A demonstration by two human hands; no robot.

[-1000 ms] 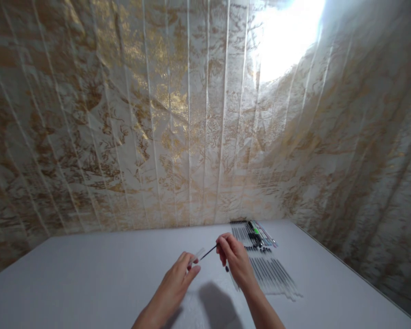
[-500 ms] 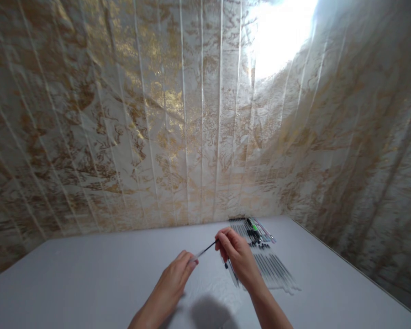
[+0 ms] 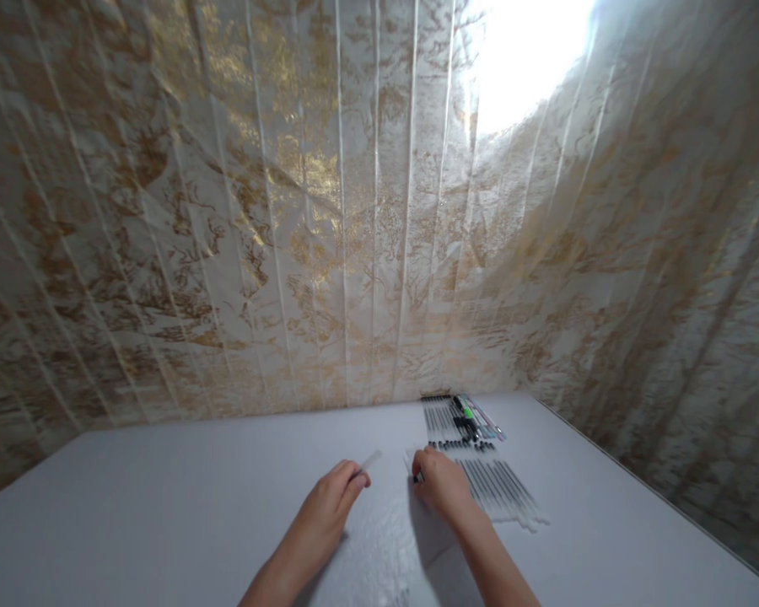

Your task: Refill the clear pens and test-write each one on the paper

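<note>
My left hand (image 3: 336, 491) is closed, its thumb and fingers pinching a translucent pen barrel (image 3: 372, 459) whose free end points up and to the right. My right hand (image 3: 441, 479) is closed too, low over the table at the left side of the laid-out pen parts. A small black piece (image 3: 418, 478) shows at its fingertips, with a faint clear edge beside it; the fingers hide the rest. Right beside this hand lies a row of thin dark pen refills (image 3: 497, 487) with pale ends.
Small black caps (image 3: 452, 444) form a line behind the right hand. Farther back are a row of slim grey rods (image 3: 439, 417), black pens with a green patch (image 3: 466, 415) and pinkish sticks (image 3: 487, 419). A patterned, shiny sheet (image 3: 354, 253) hangs behind the white table (image 3: 164, 497).
The hands have moved apart. The dark thin refill that stretched between the barrel and my right fingers no longer shows there. My right hand has lowered toward the table.
</note>
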